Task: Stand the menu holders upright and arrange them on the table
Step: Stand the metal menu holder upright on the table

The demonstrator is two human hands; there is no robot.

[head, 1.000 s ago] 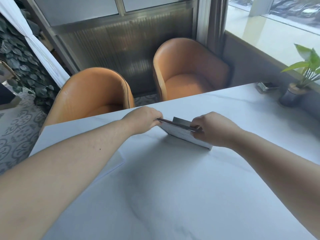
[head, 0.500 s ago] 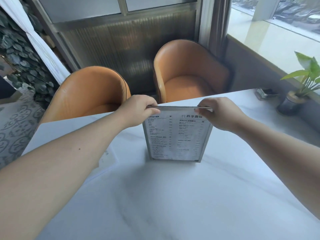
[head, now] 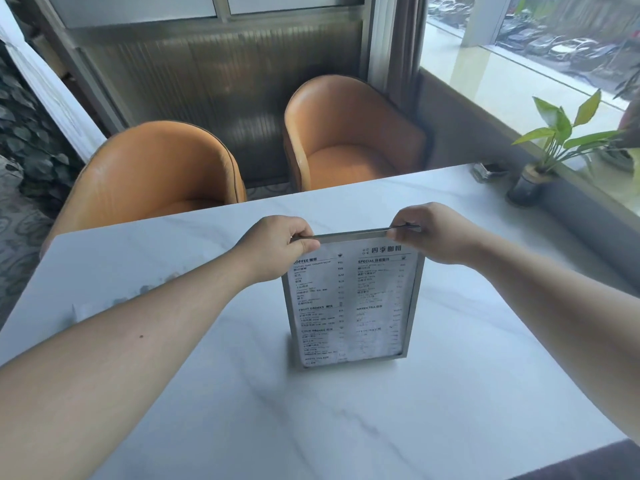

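Left hand (head: 277, 245) and right hand (head: 433, 233) each pinch a top corner of the metal-framed rectangular menu holder (head: 351, 299), fingers closed on its upper edge, likely to steady it while the base settles. Holder stands upright near the middle of the white marble-look table (head: 311, 427), printed menu facing the wearer. Two orange leather tub chairs (head: 346, 133) sit beyond; potted green plant (head: 550, 150) at far right edge, well apart.

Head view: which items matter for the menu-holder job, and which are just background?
Part of the job:
menu holder, upright, base on the table
left hand and right hand, pinching its top corners
table

Just lying about:
potted plant
small dark tray
two orange chairs
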